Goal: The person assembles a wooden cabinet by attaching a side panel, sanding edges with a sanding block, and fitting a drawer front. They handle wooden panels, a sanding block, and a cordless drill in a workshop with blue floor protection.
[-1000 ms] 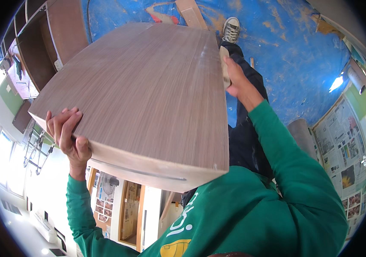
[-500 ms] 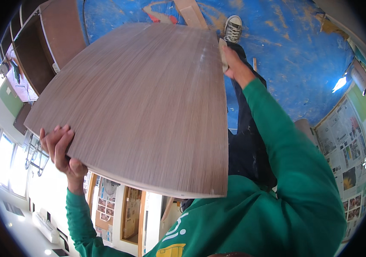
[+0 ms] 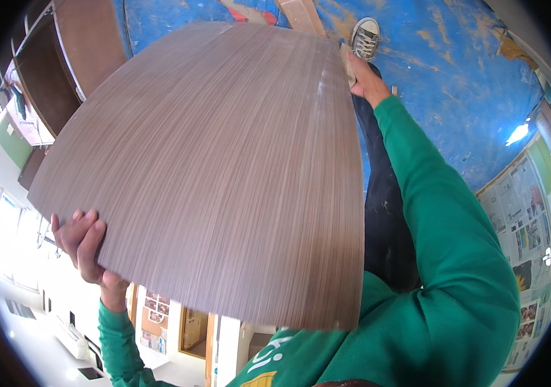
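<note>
A wide wood-grain panel (image 3: 211, 174) in greyish brown fills the middle of the view, tilted up in front of my body. At its lower left edge, my left hand (image 3: 85, 244) grips the board, fingers over the face and thumb underneath. My right hand (image 3: 368, 80) is at the far end of the panel's right edge. It is closed around a tan sanding block (image 3: 348, 64), pressed flat along that edge. Part of the block is hidden by my fingers. Pale, dusty streaks run down the panel's face close to this edge.
Dust-stained blue sheeting (image 3: 443, 84) covers the floor. My shoe (image 3: 365, 40) stands beyond my right hand. A wood strip (image 3: 301, 16) lies past the panel's far edge, and an open brown cabinet (image 3: 46, 71) is at far left. Newspaper sheets (image 3: 517, 219) line the right side.
The panel's near edge has come closer to my body, and its right edge sits farther right in view. My right hand and the block shifted slightly up and right with it; both grips remain.
</note>
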Demonstrator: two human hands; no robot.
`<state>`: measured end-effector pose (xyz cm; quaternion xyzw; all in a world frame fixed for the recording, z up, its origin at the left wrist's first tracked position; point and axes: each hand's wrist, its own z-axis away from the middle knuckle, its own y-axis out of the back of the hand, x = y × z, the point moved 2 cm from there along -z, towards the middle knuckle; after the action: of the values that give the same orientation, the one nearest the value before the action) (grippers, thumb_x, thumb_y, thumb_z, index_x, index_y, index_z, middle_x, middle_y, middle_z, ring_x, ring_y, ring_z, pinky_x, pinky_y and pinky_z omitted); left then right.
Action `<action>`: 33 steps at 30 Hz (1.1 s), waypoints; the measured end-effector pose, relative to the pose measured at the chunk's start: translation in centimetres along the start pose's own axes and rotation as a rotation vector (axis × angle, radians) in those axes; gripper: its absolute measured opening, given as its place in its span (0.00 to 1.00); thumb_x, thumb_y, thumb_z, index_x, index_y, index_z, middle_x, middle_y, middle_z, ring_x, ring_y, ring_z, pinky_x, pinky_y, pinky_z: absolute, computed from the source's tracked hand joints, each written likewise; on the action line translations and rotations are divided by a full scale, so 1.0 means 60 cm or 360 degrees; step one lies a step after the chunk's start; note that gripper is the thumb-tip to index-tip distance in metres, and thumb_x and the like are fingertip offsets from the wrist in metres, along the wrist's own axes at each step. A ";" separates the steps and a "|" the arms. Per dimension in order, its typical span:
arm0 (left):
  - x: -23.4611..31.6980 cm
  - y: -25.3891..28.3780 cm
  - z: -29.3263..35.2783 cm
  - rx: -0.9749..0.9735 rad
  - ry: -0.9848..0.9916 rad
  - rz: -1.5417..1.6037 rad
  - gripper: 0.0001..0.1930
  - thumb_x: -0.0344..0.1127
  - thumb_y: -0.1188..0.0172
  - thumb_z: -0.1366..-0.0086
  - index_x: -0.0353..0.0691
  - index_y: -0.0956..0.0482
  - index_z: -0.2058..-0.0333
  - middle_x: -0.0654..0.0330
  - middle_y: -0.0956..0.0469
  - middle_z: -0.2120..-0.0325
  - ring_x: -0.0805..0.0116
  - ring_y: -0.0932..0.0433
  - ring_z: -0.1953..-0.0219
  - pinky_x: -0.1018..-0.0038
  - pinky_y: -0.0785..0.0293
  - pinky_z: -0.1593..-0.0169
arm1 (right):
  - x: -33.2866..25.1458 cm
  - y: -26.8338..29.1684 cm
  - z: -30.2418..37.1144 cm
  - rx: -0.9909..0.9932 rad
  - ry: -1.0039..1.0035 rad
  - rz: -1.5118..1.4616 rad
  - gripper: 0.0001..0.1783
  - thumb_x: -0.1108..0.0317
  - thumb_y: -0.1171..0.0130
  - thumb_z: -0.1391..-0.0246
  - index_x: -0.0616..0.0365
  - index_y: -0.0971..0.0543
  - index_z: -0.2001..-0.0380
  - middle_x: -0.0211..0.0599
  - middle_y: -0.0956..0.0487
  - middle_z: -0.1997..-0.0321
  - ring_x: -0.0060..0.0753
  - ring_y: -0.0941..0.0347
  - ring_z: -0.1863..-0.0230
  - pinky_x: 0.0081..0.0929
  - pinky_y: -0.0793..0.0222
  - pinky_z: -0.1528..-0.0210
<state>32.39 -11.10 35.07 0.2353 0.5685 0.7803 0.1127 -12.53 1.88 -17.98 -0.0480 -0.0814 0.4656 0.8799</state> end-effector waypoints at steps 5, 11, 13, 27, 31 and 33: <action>0.025 -0.010 -0.013 0.0108 0.0014 0.0054 0.34 0.63 0.64 0.27 0.41 0.16 0.61 0.53 0.18 0.60 0.54 0.22 0.49 0.43 0.45 0.28 | 0.065 -0.082 0.333 -0.0031 0.0010 -0.0128 0.24 0.52 0.60 0.24 0.58 0.30 0.38 0.41 0.22 0.40 0.43 0.21 0.43 0.48 0.22 0.42; 0.055 -0.001 -0.032 0.0144 0.0073 0.0108 0.33 0.65 0.55 0.28 0.39 0.15 0.61 0.56 0.17 0.62 0.55 0.22 0.52 0.49 0.47 0.28 | 0.056 -0.120 0.478 -0.0054 0.0138 -0.0062 0.25 0.53 0.62 0.24 0.59 0.32 0.37 0.43 0.23 0.40 0.43 0.21 0.43 0.48 0.21 0.45; 0.055 0.002 -0.041 0.0182 0.0085 0.0135 0.33 0.67 0.52 0.29 0.40 0.15 0.62 0.57 0.17 0.63 0.56 0.22 0.54 0.50 0.46 0.29 | 0.053 -0.111 0.429 -0.0070 0.0167 -0.0054 0.25 0.53 0.60 0.24 0.58 0.32 0.36 0.43 0.23 0.40 0.42 0.21 0.43 0.47 0.21 0.45; 0.001 -0.008 -0.004 0.0042 -0.0057 -0.0049 0.34 0.67 0.74 0.24 0.52 0.21 0.57 0.60 0.20 0.59 0.59 0.22 0.47 0.41 0.47 0.25 | -0.026 0.007 -0.053 0.0124 0.0028 0.0272 0.27 0.49 0.58 0.24 0.57 0.26 0.37 0.40 0.21 0.37 0.38 0.22 0.41 0.44 0.22 0.41; 0.009 -0.016 -0.011 0.0149 0.0020 0.0023 0.36 0.70 0.67 0.28 0.48 0.17 0.61 0.57 0.18 0.63 0.58 0.21 0.51 0.42 0.43 0.29 | -0.002 0.001 0.002 0.0034 -0.0005 0.0058 0.27 0.49 0.58 0.24 0.58 0.28 0.36 0.42 0.22 0.37 0.41 0.22 0.41 0.48 0.23 0.41; 0.024 -0.011 -0.018 0.0134 0.0070 0.0035 0.37 0.70 0.66 0.28 0.46 0.16 0.62 0.57 0.18 0.63 0.58 0.21 0.51 0.44 0.43 0.29 | 0.016 -0.028 0.104 -0.0028 0.0074 -0.0054 0.26 0.51 0.61 0.24 0.58 0.30 0.36 0.45 0.22 0.39 0.44 0.21 0.43 0.50 0.22 0.44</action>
<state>30.55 -11.17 34.51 0.2287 0.6006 0.7618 0.0816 -11.81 1.79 -11.48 -0.0651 -0.0658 0.4486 0.8889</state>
